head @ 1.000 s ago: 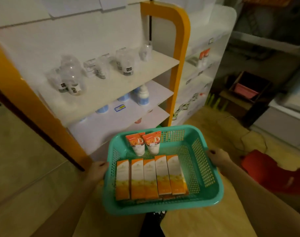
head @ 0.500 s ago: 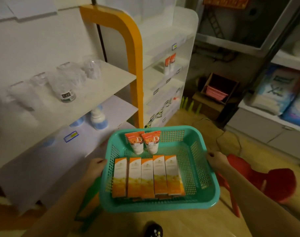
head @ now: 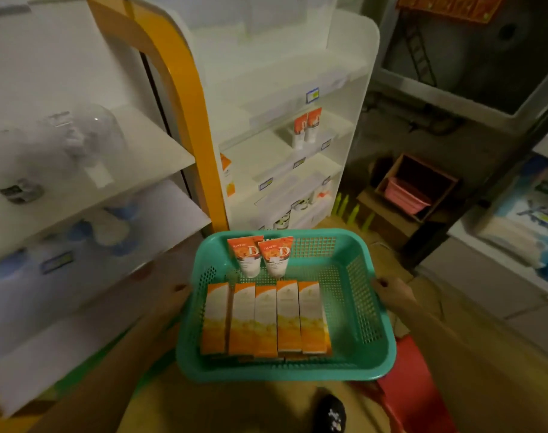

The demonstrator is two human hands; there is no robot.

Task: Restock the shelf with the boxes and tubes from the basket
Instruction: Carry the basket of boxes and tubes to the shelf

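I carry a teal plastic basket (head: 357, 304) in front of me. My left hand (head: 177, 292) grips its left rim and my right hand (head: 391, 292) grips its right rim. Inside, several orange-and-white boxes (head: 266, 317) lie side by side near me. Two orange-and-white tubes (head: 260, 254) lean against the far wall of the basket. Ahead stands a white shelf unit (head: 344, 98) with two matching tubes (head: 305, 126) on a middle shelf and one matching box (head: 227, 176) at its left side.
An orange-framed white shelf (head: 185, 98) with clear jars and blue-white bottles stands at my left. A red plastic stool (head: 416, 385) is under the basket's right corner. A cardboard box with a pink tray (head: 413, 189) sits on the floor, and wrapped packs (head: 522, 214) lie on a low shelf at right.
My view has swung right, away from the orange-framed shelf toward the white shelf unit, which is now nearer. Both hands keep their grip on the basket.
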